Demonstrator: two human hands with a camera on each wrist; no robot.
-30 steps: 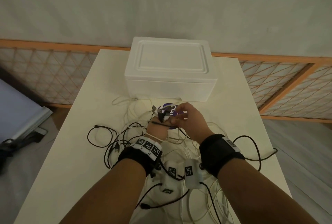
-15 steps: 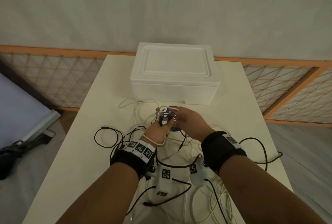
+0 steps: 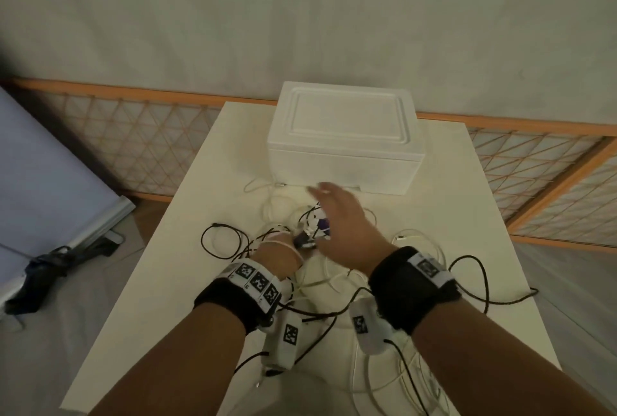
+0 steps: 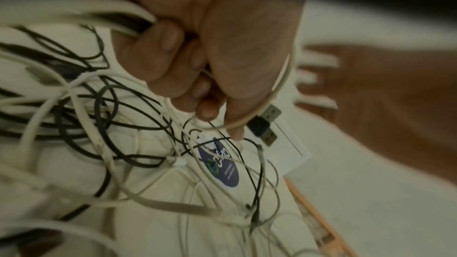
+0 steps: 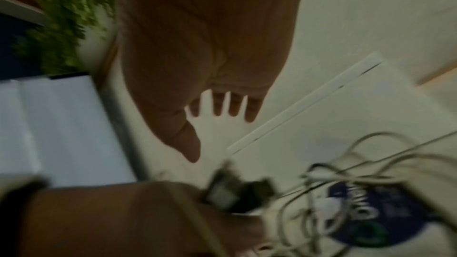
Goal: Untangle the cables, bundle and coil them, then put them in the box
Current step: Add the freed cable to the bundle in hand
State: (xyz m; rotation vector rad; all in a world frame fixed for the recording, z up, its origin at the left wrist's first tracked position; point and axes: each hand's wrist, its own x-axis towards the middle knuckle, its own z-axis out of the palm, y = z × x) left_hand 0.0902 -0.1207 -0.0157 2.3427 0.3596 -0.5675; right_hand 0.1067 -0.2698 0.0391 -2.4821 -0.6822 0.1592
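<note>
Cables (image 3: 233, 242) tangled on counter (image 3: 173, 268).
My left hand (image 4: 210, 50) gripped cable ends; my right hand (image 3: 337, 225) hovered spread, fingers apart, near closed box (image 3: 344, 148).

Little lettering can be read. A round dark blue label (image 4: 220, 165) is seen on a white item lying on the desk (image 3: 187, 215) under the tangled cables (image 4: 103, 105); white letters and a green mark are printed on it, but they are crossed by cables and blurred, so no word can be made out. In the right wrist view the same label (image 5: 371, 216) is too smeared to be read. Square black-and-white coded markers (image 3: 257, 282) are carried on the wristbands and the white camera housings; no text is shown on them.
</note>
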